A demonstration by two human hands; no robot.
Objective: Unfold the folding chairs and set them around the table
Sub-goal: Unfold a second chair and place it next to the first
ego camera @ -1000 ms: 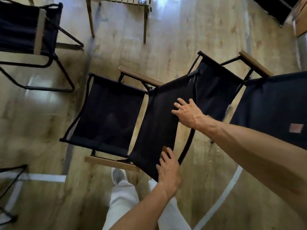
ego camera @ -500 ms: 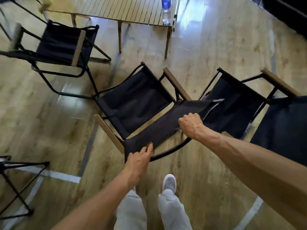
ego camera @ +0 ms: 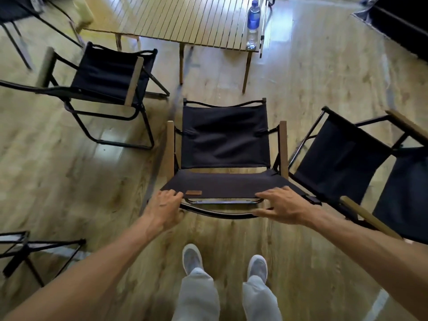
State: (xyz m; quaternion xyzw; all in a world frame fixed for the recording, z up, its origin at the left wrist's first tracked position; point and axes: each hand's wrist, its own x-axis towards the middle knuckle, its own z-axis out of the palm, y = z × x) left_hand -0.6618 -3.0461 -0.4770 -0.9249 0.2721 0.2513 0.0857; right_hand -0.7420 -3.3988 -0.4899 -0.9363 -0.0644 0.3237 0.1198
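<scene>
Head view had both hands on the top edge of the middle chair's backrest, low in the centre of the frame. Left hand [ego camera: 165, 208] curled its fingers over the left corner of the black fabric and gripped it; right hand [ego camera: 283, 206] lay across the right corner with fingers spread and fairly straight, thumb under the rail, more pressing than clenching. Big change from a second earlier: back then the middle chair [ego camera: 224, 144] hung skewed and half folded between the hands, seat and back at odd angles. Half a second on, it was swinging round. And at this moment it stood square and fully open, seat facing the counter [ego camera: 185, 22] at the top of the frame, wooden armrests level either side.

Outward from there, a second open chair [ego camera: 108, 79] sat at the upper left by the counter's corner, and a third chair [ego camera: 342, 156] stood just beside on the right. A water bottle [ego camera: 253, 24] stood upright on the counter's right end. My read: this chair was unfolded and only needed sliding nearer the counter.
</scene>
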